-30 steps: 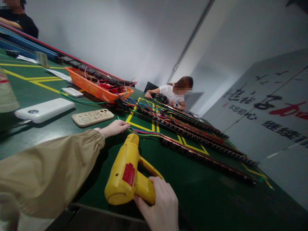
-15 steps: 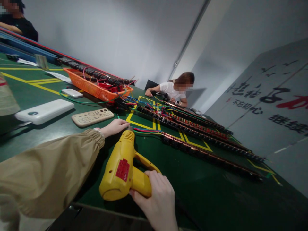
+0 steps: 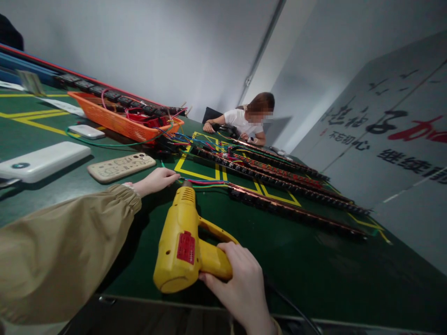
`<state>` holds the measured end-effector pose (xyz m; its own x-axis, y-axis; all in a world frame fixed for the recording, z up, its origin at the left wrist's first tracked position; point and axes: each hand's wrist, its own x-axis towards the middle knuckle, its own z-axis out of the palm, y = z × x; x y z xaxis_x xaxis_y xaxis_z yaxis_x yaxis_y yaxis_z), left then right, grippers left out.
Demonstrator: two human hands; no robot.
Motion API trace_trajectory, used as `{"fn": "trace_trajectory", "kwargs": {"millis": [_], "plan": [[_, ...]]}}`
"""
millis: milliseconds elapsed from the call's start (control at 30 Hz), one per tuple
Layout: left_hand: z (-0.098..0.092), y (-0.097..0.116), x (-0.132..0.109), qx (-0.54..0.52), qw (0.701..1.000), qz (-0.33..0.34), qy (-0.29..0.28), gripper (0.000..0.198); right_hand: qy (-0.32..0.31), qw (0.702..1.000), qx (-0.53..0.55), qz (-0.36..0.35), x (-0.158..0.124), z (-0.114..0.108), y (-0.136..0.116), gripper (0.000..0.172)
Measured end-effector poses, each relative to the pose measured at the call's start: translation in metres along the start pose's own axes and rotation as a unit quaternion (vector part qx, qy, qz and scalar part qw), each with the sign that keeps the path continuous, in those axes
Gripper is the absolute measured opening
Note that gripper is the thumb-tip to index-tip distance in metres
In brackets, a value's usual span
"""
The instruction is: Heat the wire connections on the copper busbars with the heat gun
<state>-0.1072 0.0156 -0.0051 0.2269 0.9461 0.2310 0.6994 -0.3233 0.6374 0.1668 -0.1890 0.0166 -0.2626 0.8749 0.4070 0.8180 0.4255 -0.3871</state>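
Heat gun [image 3: 177,225] yellow, red label [image 3: 186,247]. Wires [image 3: 206,182] blue, red, green. Bench [image 3: 307,265] green with yellow lines [image 3: 199,175], basket [image 3: 117,123] orange.

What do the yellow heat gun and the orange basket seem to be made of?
Yellow heat gun: probably hard satin plastic, by its smooth moulded body; its dull grey nozzle may be metal. Orange basket: likely satin plastic, by its perforated wall.

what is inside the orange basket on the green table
The orange basket holds red parts and a pink wire. Its floor cannot be seen: the contents and near wall cover it.
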Motion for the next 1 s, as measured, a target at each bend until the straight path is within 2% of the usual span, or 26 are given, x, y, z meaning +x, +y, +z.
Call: {"fn": "trace_trajectory", "kwargs": {"millis": [267, 467, 733, 1000], "plan": [[-0.003, 0.006, -0.003, -0.009, 1.0, -0.008, -0.005, 0.046, -0.01, 0.999, -0.043, 0.004, -0.006, -0.014, 0.016, 0.036], [-0.002, 0.003, -0.003, 0.004, 1.0, -0.003, -0.001, 0.046, 0.018, 0.997, -0.073, 0.034, -0.014, -0.014, 0.025, 0.036], [-0.003, 0.005, -0.004, -0.013, 1.0, 0.002, -0.006, 0.044, 0.067, 0.983, -0.168, 0.029, -0.017, -0.011, 0.039, 0.039], [-0.005, 0.01, -0.006, -0.009, 1.0, 0.007, -0.018, 0.044, 0.096, 0.974, -0.203, 0.01, -0.019, -0.009, 0.037, 0.046]]}}
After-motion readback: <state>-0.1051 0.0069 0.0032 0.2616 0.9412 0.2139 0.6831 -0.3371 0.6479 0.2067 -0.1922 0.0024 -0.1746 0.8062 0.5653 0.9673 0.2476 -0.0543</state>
